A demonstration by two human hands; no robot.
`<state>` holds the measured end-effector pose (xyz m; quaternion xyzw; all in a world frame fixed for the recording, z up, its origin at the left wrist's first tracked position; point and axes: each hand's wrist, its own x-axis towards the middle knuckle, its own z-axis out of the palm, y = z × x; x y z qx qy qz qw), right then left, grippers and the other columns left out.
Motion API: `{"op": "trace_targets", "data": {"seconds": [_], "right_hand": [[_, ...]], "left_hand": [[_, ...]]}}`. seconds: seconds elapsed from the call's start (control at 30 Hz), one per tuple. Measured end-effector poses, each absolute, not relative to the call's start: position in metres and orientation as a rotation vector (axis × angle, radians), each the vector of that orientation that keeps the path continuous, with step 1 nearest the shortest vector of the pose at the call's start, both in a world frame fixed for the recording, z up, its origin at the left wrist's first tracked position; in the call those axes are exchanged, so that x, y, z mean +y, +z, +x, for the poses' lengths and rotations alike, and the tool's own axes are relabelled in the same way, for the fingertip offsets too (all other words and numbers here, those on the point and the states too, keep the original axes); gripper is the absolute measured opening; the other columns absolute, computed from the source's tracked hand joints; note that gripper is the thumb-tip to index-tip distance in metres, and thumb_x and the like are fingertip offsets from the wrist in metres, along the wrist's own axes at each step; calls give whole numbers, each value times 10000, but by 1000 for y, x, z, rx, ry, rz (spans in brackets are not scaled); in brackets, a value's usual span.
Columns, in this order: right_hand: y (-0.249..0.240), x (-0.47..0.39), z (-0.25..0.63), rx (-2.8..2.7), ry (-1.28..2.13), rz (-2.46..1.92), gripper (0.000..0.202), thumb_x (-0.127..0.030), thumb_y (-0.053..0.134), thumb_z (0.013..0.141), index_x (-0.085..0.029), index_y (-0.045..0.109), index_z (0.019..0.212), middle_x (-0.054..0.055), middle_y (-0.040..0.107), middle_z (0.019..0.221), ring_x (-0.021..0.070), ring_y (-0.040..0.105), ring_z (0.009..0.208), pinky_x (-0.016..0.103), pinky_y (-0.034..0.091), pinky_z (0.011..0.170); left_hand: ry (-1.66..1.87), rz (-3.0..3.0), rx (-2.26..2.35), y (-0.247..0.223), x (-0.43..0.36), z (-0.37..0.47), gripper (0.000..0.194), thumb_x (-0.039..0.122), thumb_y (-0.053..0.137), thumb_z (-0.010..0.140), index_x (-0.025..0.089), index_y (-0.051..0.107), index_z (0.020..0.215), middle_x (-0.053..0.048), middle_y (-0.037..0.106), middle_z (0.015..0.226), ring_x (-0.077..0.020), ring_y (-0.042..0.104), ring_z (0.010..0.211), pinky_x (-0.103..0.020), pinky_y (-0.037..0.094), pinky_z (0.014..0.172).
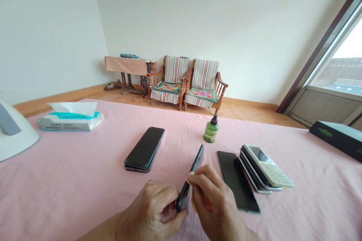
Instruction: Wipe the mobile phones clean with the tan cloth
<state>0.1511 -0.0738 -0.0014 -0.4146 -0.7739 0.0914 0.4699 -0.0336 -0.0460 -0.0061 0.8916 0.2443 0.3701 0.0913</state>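
My left hand [154, 209] grips the lower end of a dark smartphone [194, 166], which stands on its edge, tilted, above the pink tablecloth. Against the phone's side, my right hand [213, 199] pinches something soft and yellow-orange [193, 200], mostly hidden by the fingers; it looks like a cloth. Left of the hands lies a small stack of smartphones [145, 148]. To the right, a single black smartphone [237, 180] lies flat, touching or close to a taller stack of phones topped by a white keypad phone [268, 165]. A green spray bottle [211, 130] stands beyond the held phone.
On the pink tablecloth [85, 180], a tissue pack [70, 120] lies at the far left, beside a white-and-grey object [17, 135] cut off by the frame. At the right edge is a black box [336, 139]. Two wooden chairs [205, 79] and a covered sewing-machine table [127, 66] stand by the wall.
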Motion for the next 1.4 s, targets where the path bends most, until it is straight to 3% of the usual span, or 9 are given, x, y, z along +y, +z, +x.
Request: {"op": "trace_targets", "data": {"seconds": [0.27,0.5,0.73,0.83,0.9,0.97,1.13,1.4], "right_hand": [[-4,-84,143,-2051,205,-853,300,-17,477,839,-191,588,1056,67,593,890,146,618,755,214,541,657],[1,-62,164,-1787,194,-1131,261,-39,447,870,-211,614,974,25,563,832,133,569,690,235,469,622],[-6,-43,187,-1601,171,-1322,208,-108,487,867,-194,621,1001,52,615,911,180,610,824,283,471,739],[-9,-40,188,-1507,245,-1405,227,-144,516,852,-189,610,1054,60,648,951,199,624,862,305,470,775],[-8,-39,188,-1449,288,-1439,195,-180,530,849,-188,613,1026,52,662,924,204,628,852,309,466,767],[-6,-38,188,-1401,289,-1444,132,-214,532,853,-193,623,946,42,665,889,203,627,831,305,459,747],[-6,-30,197,-1290,294,-1486,122,-263,535,843,-195,635,849,42,668,843,207,623,791,303,444,725],[-11,-26,196,-1309,356,-1478,143,-208,524,823,-192,666,835,26,658,813,181,619,746,269,440,688]], "left_hand": [[1174,2576,725,-5,-47,-30,213,101,578,812,198,448,675,61,514,539,-94,528,464,-214,368,487],[1143,2664,836,-2,-40,-33,192,79,501,808,193,462,658,57,485,540,-97,502,459,-228,355,487],[977,2680,956,6,-20,-49,176,120,480,830,197,478,672,51,483,569,-110,519,489,-229,390,489],[978,2653,959,4,-16,-52,131,127,493,848,180,595,909,24,604,672,-114,575,524,-220,462,512],[1036,2665,899,0,-14,-53,302,143,505,886,186,574,1177,-20,700,870,-127,661,641,-214,533,591],[1097,2697,843,-4,-13,-52,373,181,519,925,208,526,1296,-48,721,1039,-146,713,788,-211,573,688],[1167,2766,837,-6,-12,-50,324,275,508,970,208,555,1283,-54,733,1099,-167,732,897,-215,597,774],[929,2958,762,13,-5,-72,373,320,517,965,257,536,1332,-19,731,1124,-172,734,919,-238,610,794]]}}
